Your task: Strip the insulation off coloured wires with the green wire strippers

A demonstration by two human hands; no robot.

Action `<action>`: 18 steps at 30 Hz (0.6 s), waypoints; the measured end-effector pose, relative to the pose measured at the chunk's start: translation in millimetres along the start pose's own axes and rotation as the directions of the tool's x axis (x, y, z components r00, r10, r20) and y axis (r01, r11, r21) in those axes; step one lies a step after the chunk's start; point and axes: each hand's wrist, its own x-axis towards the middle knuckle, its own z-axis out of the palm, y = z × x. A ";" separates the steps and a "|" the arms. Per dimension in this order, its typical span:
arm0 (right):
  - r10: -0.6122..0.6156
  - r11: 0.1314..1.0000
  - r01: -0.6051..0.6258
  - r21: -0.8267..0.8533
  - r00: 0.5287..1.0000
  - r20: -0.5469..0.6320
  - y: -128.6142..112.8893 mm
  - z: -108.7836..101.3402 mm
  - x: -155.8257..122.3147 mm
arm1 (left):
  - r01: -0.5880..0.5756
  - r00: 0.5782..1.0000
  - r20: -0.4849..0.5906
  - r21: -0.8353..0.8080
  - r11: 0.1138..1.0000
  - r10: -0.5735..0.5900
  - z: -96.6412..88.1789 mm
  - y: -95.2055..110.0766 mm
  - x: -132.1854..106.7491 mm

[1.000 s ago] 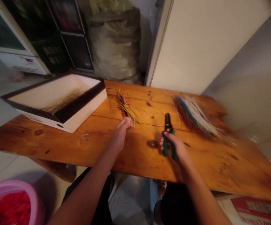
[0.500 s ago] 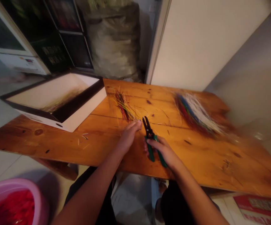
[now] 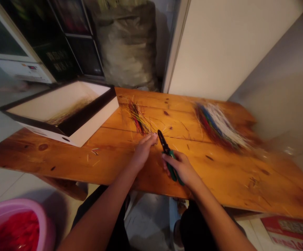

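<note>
Wire strippers (image 3: 167,149) are over the bench (image 3: 209,181), their long axis pointing away and slightly leftward, jaws foremost; the right hand (image 3: 182,168) closes around them, the left hand (image 3: 145,145) pinches a thin wire (image 3: 150,124).

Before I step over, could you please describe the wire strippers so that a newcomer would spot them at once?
Find the wooden table, then the right hand over its near half. The wire strippers are gripped there, their tip close to the left hand. Unlike the bundled wires lying beyond, they have a black head and two green handles.
</note>
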 end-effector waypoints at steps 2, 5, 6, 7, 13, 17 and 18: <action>-0.011 1.000 0.011 -0.024 1.000 -0.028 1.0 1.7 0.4 | -0.003 1.000 -0.003 -0.009 1.000 0.003 0.7 0.1 -0.4; 0.011 1.000 -0.010 0.009 0.997 -0.073 2.6 -1.8 3.7 | -0.020 0.999 0.025 -0.005 1.000 0.020 1.7 0.1 -2.9; 0.033 0.999 -0.030 0.042 0.995 -0.090 3.1 -4.8 5.3 | -0.020 0.999 0.029 -0.010 1.000 0.020 1.7 0.1 -4.0; 0.058 0.995 -0.049 0.084 0.993 -0.105 3.6 -8.5 6.8 | -0.015 0.999 0.029 -0.021 1.000 0.016 1.4 0.2 -4.8; 0.131 0.955 -0.107 0.277 0.989 -0.070 5.9 -22.0 9.2 | -0.038 0.999 -0.038 -0.100 0.994 0.034 -6.9 3.0 -4.1; 0.125 0.960 -0.119 0.252 0.992 -0.007 6.0 -15.5 6.7 | -0.033 0.999 -0.033 -0.082 0.996 0.030 -10.4 5.4 -4.7; 0.119 0.962 -0.116 0.247 0.993 0.002 6.0 -13.8 6.4 | -0.026 0.999 -0.024 -0.074 0.997 0.024 -10.5 5.8 -5.3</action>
